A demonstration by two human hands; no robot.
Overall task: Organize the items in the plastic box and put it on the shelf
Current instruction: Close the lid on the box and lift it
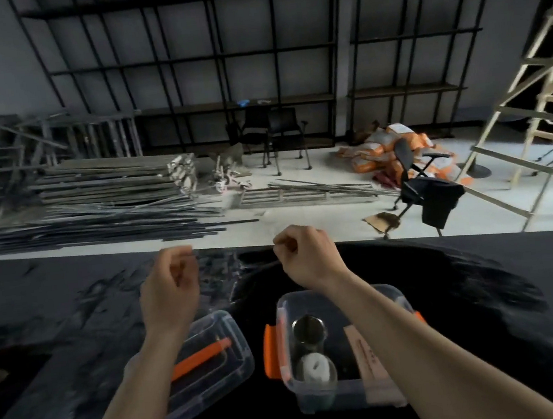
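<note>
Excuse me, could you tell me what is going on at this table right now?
A person is packing a clear plastic box on a dark table. It already holds a metal cup and a white roll. Its lid lies beside it. Both the left hand and right hand hover above, loosely curled.

Beyond the dark counter (pixel 76 335) — long metal bars (pixel 98 226) stacked on the pale floor, left. Wooden ladder (pixel 530 94) leaning in at right. Black office chair (pixel 415 172) before orange-and-white sacks (pixel 388 148) — two more black chairs (pixel 273 130) farther back, near the wall.
</note>
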